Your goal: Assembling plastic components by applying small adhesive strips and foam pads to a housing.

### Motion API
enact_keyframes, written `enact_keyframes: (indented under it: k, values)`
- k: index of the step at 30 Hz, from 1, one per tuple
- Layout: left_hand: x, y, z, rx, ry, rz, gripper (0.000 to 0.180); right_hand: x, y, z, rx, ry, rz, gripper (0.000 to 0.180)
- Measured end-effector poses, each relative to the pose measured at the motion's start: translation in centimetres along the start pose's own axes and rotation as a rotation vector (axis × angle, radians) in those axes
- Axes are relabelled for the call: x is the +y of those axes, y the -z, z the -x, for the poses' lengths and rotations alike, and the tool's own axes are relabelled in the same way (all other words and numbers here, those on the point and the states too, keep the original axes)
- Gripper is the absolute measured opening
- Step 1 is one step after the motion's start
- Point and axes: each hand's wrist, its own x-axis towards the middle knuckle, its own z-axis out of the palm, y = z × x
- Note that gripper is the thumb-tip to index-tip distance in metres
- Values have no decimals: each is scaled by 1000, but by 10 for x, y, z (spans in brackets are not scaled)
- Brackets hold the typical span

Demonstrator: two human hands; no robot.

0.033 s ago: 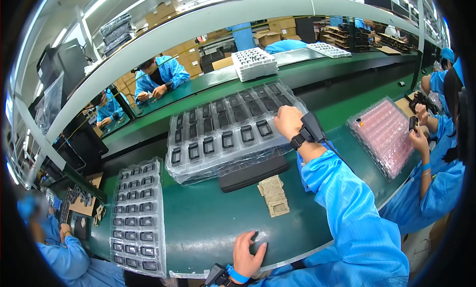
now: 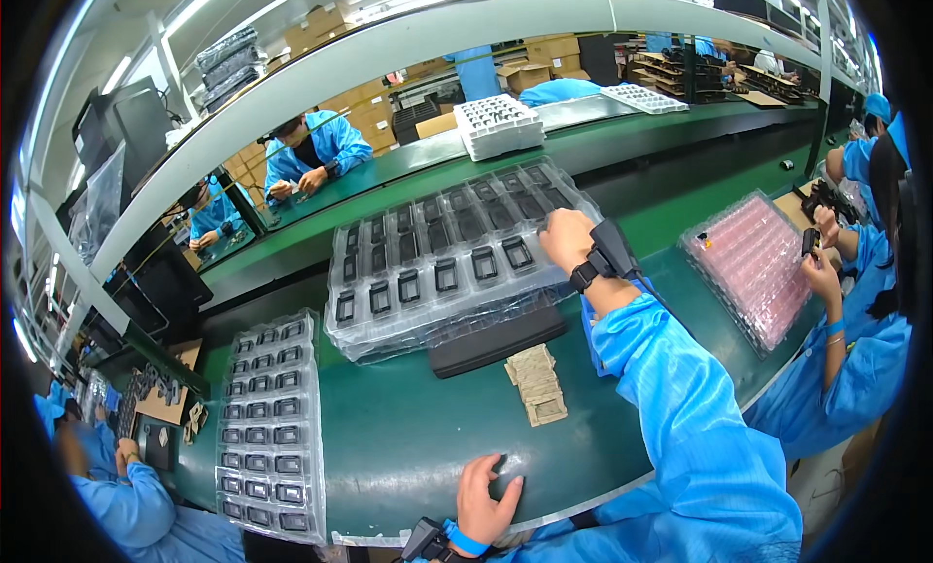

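Reaching up-right, the right hand [image 2: 567, 239] rests curled on the clear compartment tray [image 2: 437, 262], grasp unclear; left hand [image 2: 486, 500] lies spread, empty, at the belt edge [image 2: 408, 446].

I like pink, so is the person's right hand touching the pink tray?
No, the right hand rests on the stack of clear trays, while the pink tray lies apart, by another person.

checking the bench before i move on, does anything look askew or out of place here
The stack of clear trays under the right hand sits skewed, propped on a dark flat case so its near edge overhangs. The small tan stack beside it leans unevenly. Nothing looks spilled or broken.
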Motion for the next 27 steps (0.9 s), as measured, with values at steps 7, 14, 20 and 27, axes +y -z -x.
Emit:
enact_keyframes:
  k: [7, 14, 20, 27]
  values:
    - [-2, -1, 2, -17, -3, -16, 45, 8, -2, 0, -19, -72, 41, 25]
    - [-11, 0, 7, 6, -2, 13, 30, -33, 39, 138, -596, 275, -891, 17]
    - [-19, -6, 0, -165, 424, 827, 37, -19, 41, 255, -1388, -111, -1213, 16]
    - [4, 8, -8, -100, 585, 666, 20, 16, 36, 260, -741, 39, -792, 12]
